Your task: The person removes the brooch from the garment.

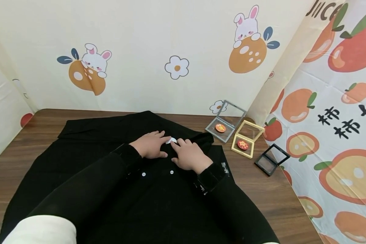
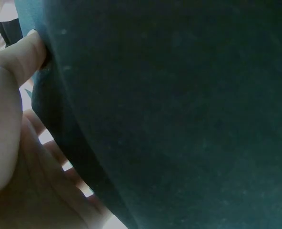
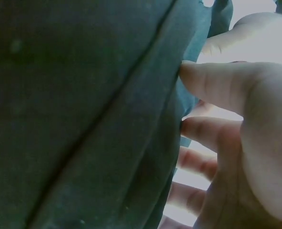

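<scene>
A black garment (image 1: 158, 210) with small white buttons, which looks like a shirt or jacket, lies spread before me. A white label or patch (image 1: 171, 140) shows on its upper part, between my hands. My left hand (image 1: 150, 145) rests on the cloth left of the label, fingers extended and fingertips near it. On the label's right, my right hand (image 1: 189, 155) lies on the cloth with fingers spread and its index fingertip near the label. In both wrist views, black cloth (image 2: 179, 114) fills much of the picture, and the thumb (image 3: 217, 86) touches it.
On the wooden table (image 1: 280, 210) at the right stand three opened small cases: a grey one (image 1: 211, 128), a yellow one (image 1: 235, 148) and a black one (image 1: 266, 166). Printed curtains (image 1: 140, 34) hang behind and at the right side.
</scene>
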A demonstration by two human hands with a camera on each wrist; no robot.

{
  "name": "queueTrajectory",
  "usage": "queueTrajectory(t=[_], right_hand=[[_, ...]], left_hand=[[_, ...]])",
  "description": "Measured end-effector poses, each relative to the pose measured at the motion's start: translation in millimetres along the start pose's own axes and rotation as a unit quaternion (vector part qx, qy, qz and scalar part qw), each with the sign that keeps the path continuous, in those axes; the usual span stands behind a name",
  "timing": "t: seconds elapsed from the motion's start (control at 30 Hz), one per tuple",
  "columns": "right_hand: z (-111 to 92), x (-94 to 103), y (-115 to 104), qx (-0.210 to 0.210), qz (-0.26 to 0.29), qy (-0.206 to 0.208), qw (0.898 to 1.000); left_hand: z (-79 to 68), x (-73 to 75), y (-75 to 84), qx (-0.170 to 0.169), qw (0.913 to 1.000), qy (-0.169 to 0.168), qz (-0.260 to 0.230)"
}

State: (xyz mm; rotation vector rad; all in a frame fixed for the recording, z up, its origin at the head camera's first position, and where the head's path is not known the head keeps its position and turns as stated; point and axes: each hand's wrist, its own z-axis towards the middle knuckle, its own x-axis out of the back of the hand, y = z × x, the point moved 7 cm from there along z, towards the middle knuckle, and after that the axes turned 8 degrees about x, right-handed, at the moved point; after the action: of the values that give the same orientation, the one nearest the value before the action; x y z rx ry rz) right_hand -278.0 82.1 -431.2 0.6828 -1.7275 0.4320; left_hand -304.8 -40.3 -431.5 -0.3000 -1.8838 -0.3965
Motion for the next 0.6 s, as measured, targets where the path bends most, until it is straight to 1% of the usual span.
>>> queueTrajectory(t=[0.1, 0.2, 0.27, 0.4, 0.47, 0.53, 0.6], right_hand=[[0.0, -1.9, 0.2, -0.003, 0.004, 0.003, 1.0], [0.8, -2.7, 0.2, -0.004, 0.009, 0.006, 1.0], [1.8, -3.4, 0.6, -0.004, 0.011, 0.006, 1.0], [1.9, -3.7, 1.4, -0.003, 0.011, 0.008, 1.0], [1.3, -3.4, 1.5, -0.001, 0.008, 0.01, 1.0], [0.8, -3.2, 1.4, -0.001, 0.006, 0.011, 1.0], [0.8, -3.2, 1.2, 0.0, 0.005, 0.012, 1.0]], left_hand=[[1.3, -0.1, -1.0, -0.002, 1.0, 0.0, -0.003], [4.5, 2.9, -3.6, 0.001, 0.9998, 0.009, -0.016], [6.6, 8.4, -4.2, 0.002, 0.9993, 0.027, -0.028], [11.1, 21.8, -2.0, 0.002, 0.9961, 0.075, -0.047], [14.3, 25.7, -0.4, 0.005, 0.9942, 0.092, -0.056], [18.2, 27.3, -0.1, 0.013, 0.9927, 0.097, -0.071], [22.7, 26.9, -1.4, 0.024, 0.9906, 0.095, -0.096]])
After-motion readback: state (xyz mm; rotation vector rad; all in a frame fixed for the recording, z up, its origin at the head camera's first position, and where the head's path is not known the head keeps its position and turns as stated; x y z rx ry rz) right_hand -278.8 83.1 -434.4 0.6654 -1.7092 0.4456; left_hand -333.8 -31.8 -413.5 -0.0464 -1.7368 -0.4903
